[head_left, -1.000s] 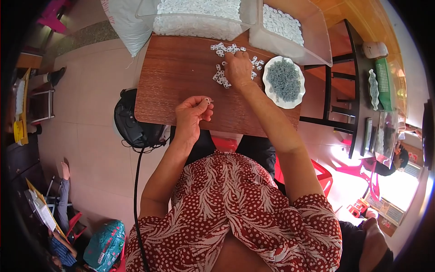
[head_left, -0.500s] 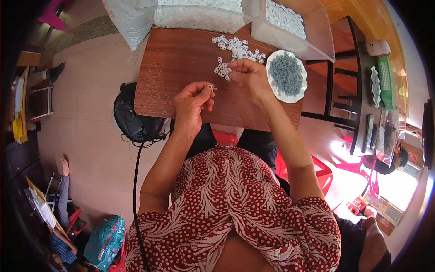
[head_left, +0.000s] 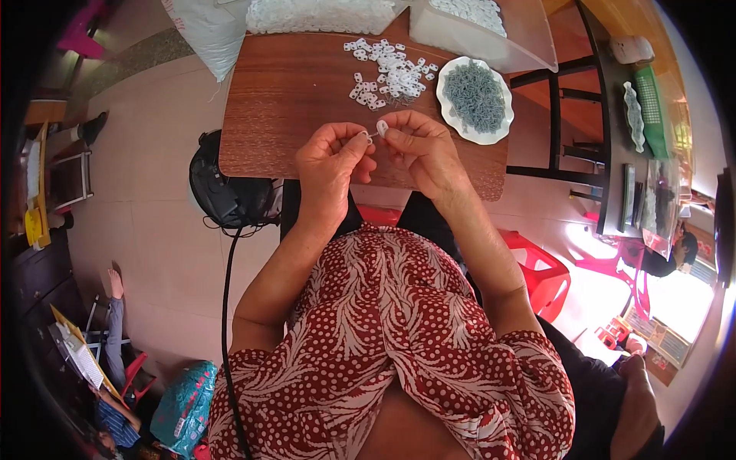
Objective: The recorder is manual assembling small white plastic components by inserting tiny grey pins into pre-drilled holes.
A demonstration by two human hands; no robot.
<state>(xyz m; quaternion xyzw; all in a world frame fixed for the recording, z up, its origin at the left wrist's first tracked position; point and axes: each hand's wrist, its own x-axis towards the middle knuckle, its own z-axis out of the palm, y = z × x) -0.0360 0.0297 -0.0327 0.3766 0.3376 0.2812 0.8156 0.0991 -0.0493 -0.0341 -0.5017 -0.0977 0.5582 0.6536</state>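
Observation:
Over the near part of a small brown wooden table [head_left: 291,100], my left hand [head_left: 331,161] pinches a thin metal ring between thumb and forefinger. My right hand [head_left: 418,149] holds a small white plastic piece [head_left: 382,126] right against it. The fingertips of both hands almost touch. Beyond them lies a loose pile of white plastic pieces [head_left: 391,73]. A white plate [head_left: 451,115] filled with grey metal rings stands to the right of the pile.
Clear bags of white pieces [head_left: 322,14] lie at the table's far edge. A black bag with a cord [head_left: 226,192] sits on the floor to the left. A red plastic stool [head_left: 544,268] and a dark shelf with green trays [head_left: 644,115] are on the right.
My right hand came back from the pile of white pieces with one piece and met my left hand near the table's front edge.

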